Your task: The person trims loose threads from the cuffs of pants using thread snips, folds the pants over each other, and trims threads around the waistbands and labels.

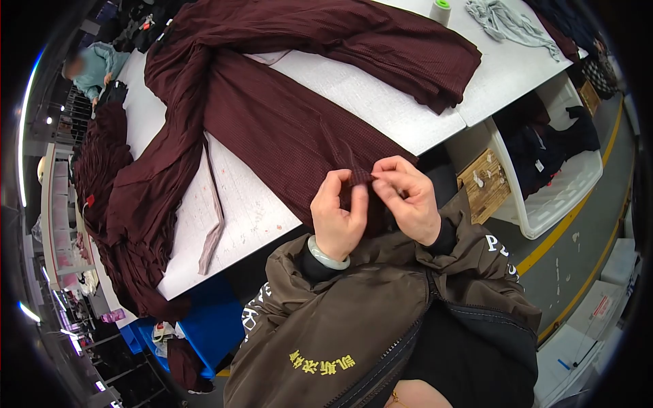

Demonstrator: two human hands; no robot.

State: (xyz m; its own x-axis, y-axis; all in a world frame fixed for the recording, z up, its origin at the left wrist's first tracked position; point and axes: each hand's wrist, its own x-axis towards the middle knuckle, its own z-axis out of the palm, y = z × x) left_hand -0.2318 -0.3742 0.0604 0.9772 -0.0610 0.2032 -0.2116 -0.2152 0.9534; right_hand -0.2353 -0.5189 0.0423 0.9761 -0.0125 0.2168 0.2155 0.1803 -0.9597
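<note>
- Closest in, the person's brown jacket (326, 326) and a pale bracelet (328, 253) on the left wrist frame the work.
- Just beyond, the left hand (340, 217) pinches a fold of the maroon garment (279, 129) between thumb and bent fingers.
- Right beside it, the right hand (411, 204) grips the cloth's edge with thumb and forefinger; the two sets of fingertips are almost touching.
- The held end hangs past the near edge of the white table (241, 190). From there the long section lies forward and to the left, its long axis slanting away from the body, so its length is nearer the left hand; the right hand sits toward the outer corner.
- Farther along, this section meets a second long one that stretches to the right across the tabletop, well apart from both hands.
- To the left, bunched maroon cloth (109, 197) spills over the table's side, above a blue bin (211, 319); to the right, a white bin (588, 173) holds dark clothing (544, 149).
- Farthest off are a thread spool (440, 11), a grey cloth (510, 27) and, at far left, another person (95, 68).
</note>
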